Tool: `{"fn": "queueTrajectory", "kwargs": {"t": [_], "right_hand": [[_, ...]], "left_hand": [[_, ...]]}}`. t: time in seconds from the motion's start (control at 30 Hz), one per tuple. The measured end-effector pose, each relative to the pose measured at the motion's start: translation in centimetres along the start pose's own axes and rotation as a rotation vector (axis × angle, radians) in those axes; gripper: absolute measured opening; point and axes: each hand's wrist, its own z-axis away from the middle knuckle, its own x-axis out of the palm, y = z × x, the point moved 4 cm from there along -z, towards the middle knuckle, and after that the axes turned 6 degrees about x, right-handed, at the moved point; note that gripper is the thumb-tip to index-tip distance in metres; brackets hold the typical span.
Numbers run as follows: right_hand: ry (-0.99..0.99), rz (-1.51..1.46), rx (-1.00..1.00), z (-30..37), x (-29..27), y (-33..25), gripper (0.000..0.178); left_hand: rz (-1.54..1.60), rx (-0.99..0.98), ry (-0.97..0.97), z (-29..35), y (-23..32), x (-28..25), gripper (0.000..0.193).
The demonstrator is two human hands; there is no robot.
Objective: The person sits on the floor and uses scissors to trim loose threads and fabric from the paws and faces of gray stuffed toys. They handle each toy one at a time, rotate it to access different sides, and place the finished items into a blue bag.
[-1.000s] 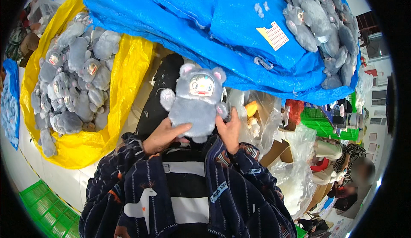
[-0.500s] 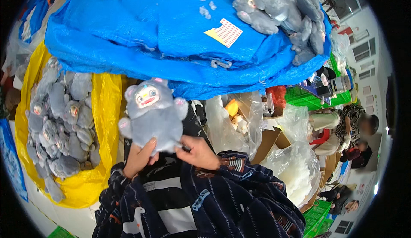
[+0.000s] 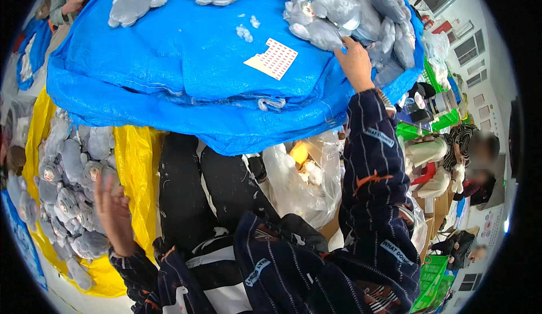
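My right hand (image 3: pixel 355 64) reaches to the pile on the blue sheet. Its thumb and fingers close on the near end of a grey plush toy (image 3: pixel 317 34), which lies limp beside one with a face showing. My left hand (image 3: pixel 114 215), slightly blurred, is raised with its fingers apart and nothing in it. Below it, a yellow bag (image 3: pixel 137 170) holds several grey plush toys (image 3: pixel 66 201) with pale faces. Another grey plush toy (image 3: pixel 22 198) is at the bag's left edge; whether it rests there or is moving, I cannot tell.
On the blue sheet (image 3: pixel 141 65) lie a sticker sheet (image 3: pixel 273 59), fluff tufts (image 3: pixel 244 33) and more grey plush toys (image 3: pixel 137 0). Under its near edge, a clear plastic bag (image 3: pixel 307 192) holds yellow and white pieces. Green crates (image 3: pixel 432 277) and people are at right; another person's hand (image 3: pixel 73 4) is far left.
The plush toy held in both hands has been let go. My left hand moved left over the yellow bag; my right hand moved up to the pile. A plush toy now shows at the bag's left edge.
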Motion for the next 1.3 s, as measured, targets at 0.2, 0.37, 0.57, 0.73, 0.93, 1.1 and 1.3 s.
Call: {"fn": "queueTrajectory", "kwargs": {"t": [0.2,0.37,0.57,0.73,0.93,1.1,1.3], "right_hand": [[-0.118,-0.015,0.073,-0.6,4.9,1.6,0.032],[0.085,-0.391,0.046,-2.1,2.3,-0.9,0.023],[0.051,-1.215,0.212,-3.2,-4.6,-8.0,0.017],[-0.026,-0.718,-0.457,11.3,-11.3,-19.2,0.02],[-0.677,-0.867,-0.81,27.6,-6.1,-24.8,0.033],[-1.078,-1.061,-0.488,30.0,-4.1,-23.6,0.016],[-0.872,-1.302,0.418,26.3,1.1,-18.8,0.042]], "left_hand": [[-0.006,-0.099,-0.049,1.2,-2.8,2.0,0.018],[-0.033,-0.135,-0.148,1.3,-3.8,3.8,0.015],[-0.125,-0.205,-0.314,2.9,-3.2,9.2,0.018],[0.149,-0.114,-0.495,4.1,-1.2,13.0,0.059],[0.482,-0.524,-0.13,5.6,-5.9,8.5,0.045],[0.306,-0.538,-0.187,7.2,-9.3,4.3,0.05],[-0.093,-0.395,-0.558,7.1,-8.5,5.4,0.047]]}}
